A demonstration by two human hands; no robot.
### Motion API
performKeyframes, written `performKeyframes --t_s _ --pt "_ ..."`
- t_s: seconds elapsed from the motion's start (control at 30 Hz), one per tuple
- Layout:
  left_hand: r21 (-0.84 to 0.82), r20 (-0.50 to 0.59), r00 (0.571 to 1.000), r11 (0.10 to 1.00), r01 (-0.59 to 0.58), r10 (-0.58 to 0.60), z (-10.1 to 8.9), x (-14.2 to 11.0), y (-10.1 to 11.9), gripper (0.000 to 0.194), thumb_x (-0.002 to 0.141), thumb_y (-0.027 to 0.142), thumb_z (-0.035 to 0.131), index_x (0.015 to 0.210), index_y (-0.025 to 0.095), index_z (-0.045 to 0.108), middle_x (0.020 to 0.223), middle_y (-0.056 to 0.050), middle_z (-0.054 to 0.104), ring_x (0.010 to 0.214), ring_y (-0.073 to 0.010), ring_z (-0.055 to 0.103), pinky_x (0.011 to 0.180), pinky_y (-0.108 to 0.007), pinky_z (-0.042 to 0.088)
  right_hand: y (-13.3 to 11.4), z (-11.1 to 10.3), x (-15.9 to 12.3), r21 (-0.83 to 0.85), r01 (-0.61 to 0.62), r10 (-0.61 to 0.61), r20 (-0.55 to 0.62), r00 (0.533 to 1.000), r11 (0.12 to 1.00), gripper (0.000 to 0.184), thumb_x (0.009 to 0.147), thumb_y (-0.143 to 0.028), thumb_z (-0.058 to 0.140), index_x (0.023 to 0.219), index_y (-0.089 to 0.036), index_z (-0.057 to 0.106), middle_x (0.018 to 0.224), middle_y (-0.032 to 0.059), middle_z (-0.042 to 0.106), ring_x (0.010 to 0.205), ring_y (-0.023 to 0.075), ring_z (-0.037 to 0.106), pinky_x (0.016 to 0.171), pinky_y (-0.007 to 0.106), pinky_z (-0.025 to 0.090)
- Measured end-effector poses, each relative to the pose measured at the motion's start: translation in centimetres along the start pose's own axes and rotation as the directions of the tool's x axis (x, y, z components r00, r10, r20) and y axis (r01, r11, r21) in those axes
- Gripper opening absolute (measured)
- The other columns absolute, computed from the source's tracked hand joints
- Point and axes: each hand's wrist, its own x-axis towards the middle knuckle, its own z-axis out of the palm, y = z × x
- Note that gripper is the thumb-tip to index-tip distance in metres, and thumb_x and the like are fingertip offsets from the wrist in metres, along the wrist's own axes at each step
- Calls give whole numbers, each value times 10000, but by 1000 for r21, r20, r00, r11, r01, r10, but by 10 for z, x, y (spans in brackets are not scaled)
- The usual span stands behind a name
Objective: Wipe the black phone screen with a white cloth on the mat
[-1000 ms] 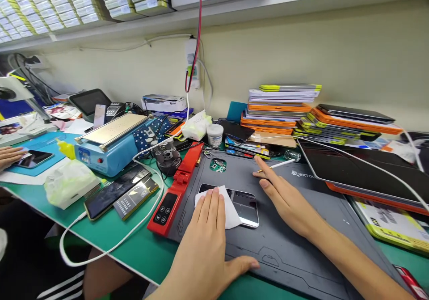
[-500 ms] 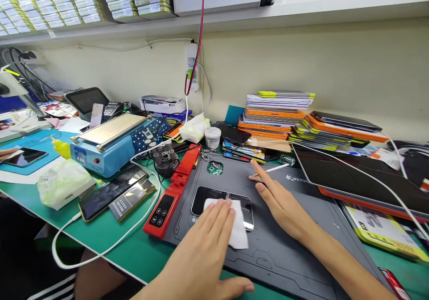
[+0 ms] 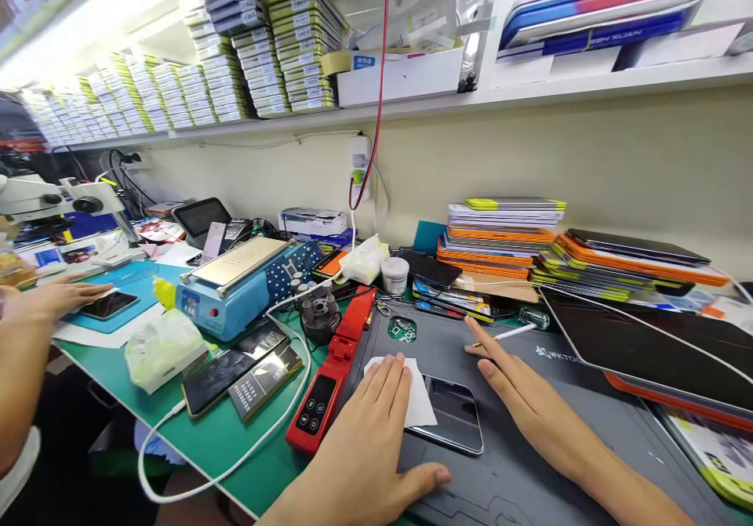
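My left hand (image 3: 376,424) lies flat with its fingers stretched out on a white tissue (image 3: 420,400). Its thumb sticks out to the right. Under the tissue is a phone (image 3: 456,416) with a dark glossy screen and silver edge; its left part is hidden. The phone rests on a dark grey work mat (image 3: 565,400). My right hand (image 3: 518,385) hovers over or rests on the mat to the right of the phone. Between its extended index finger and the finger behind runs a thin white stick (image 3: 518,331) with a gold-coloured end.
A red hinged device (image 3: 332,377) flanks the mat's left edge. Further left are a battery (image 3: 264,381), another phone (image 3: 235,361), a tissue pack (image 3: 165,350) and a blue heating plate machine (image 3: 235,291). Box stacks (image 3: 500,236) line the wall. A co-worker's hand (image 3: 64,299) appears at far left.
My left hand and the tissue have slid leftward along the phone, baring more of its right part. The view has tilted up and left, showing more shelf and the co-worker's arm.
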Motion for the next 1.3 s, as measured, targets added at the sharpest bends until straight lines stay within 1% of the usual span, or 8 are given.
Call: performKeyframes --t_s 0.27,0.47,0.7,0.77,0.83,0.9,1.2,1.3 --pt "322 -263 946 942 -100 190 39 -23 -11 1158 963 805 494 1698 63 -7 1731 -173 170 1614 -309 242 1277 -407 379 4 0 -2 -44 6 -5 19 1000 999 725 1018 -840 283 1667 -538 162 1530 -39 524 1473 267 406 1298 567 205" --pt "574 -269 901 808 -133 340 35 -26 -21 706 1072 305 471 1653 -12 227 1687 -199 310 1545 -317 403 1250 -362 389 6 2 0 -61 4 -4 -5 1000 998 717 1021 -828 288 1667 -536 175 1531 -32 529 1466 282 429 1290 600 239" --pt "325 -307 916 933 -155 259 39 35 16 1103 961 895 250 1585 -3 398 1660 -189 389 1531 -289 437 1231 -346 429 25 5 9 0 48 -48 -71 996 999 804 965 -859 373 1664 -471 282 1550 -13 534 1491 318 429 1295 661 179" --pt "341 -373 893 932 -119 251 58 54 35 1052 1001 843 229 1535 -32 468 1613 -210 460 1478 -315 505 1180 -385 486 28 6 14 28 43 -40 -93 995 999 911 917 -898 405 1667 -386 322 1570 36 518 1496 324 427 1299 636 183" --pt "444 -435 830 885 -140 349 77 68 51 566 1132 432 327 1423 44 618 1482 -122 632 1354 -221 626 1095 -312 529 27 5 17 63 33 -27 -89 996 997 976 893 -919 422 1670 -336 330 1568 78 519 1482 323 450 1295 616 213" --pt "482 -481 784 865 -138 392 88 74 62 495 1121 281 293 1329 81 696 1380 -76 711 1275 -176 669 1044 -282 543 21 2 18 101 15 -8 -74 997 995 987 900 -924 404 1682 -331 295 1552 91 535 1473 312 466 1292 603 224" --pt "481 -693 610 877 -5 383 88 44 50 428 1091 313 361 1268 142 711 1353 -43 725 1277 -187 643 1111 -298 483 5 0 9 90 32 -27 -60 998 995 880 996 -857 318 1704 -345 214 1564 78 525 1491 267 437 1316 541 153" --pt "476 -708 592 880 -1 384 95 40 44 376 1071 293 403 1222 138 710 1291 -53 752 1237 -199 664 1087 -311 493 6 1 5 73 13 -9 -48 999 997 886 1000 -856 316 1701 -322 233 1581 93 503 1504 257 412 1317 525 148"
